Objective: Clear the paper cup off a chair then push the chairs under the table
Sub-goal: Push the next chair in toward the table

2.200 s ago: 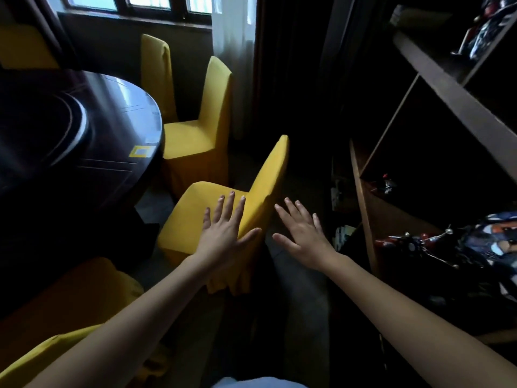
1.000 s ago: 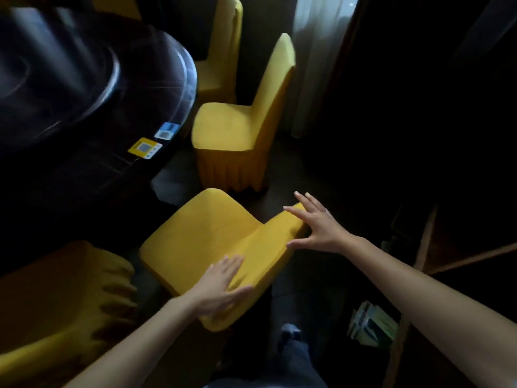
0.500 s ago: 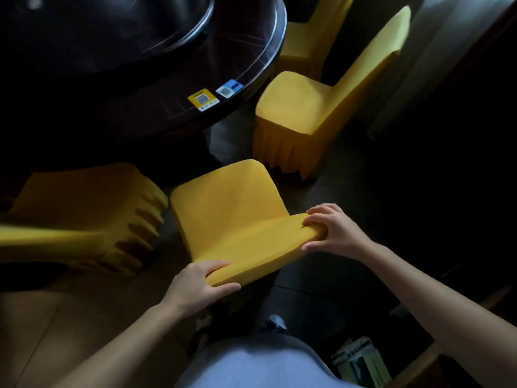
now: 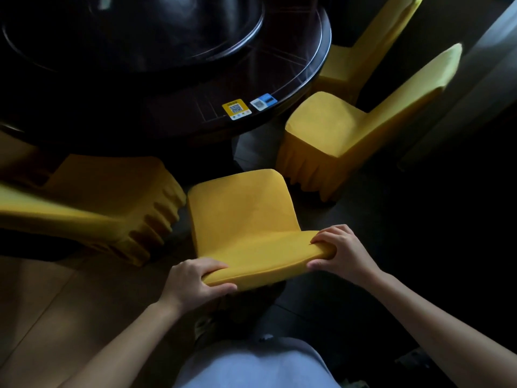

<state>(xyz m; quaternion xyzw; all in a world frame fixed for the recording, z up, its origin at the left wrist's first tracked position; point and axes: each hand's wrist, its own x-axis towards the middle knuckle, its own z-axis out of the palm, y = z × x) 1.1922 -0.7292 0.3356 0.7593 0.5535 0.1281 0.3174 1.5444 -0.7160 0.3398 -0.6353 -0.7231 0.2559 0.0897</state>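
Head view: your left hand [image 4: 193, 284] and right hand [image 4: 340, 254] each clamp the top edge of the yellow chair [image 4: 243, 219], fingers curled over its backrest, thumbs behind. Its seat faces the dark round table [image 4: 293, 88], apparently not yet under it. Paper cup: not visible.

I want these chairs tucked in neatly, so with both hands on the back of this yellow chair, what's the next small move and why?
Probably push the held chair straight forward toward the table. The left hand and right hand grip the top of its backrest, its seat is bare, and its front edge stands short of the table's rim, between the neighbouring chairs.
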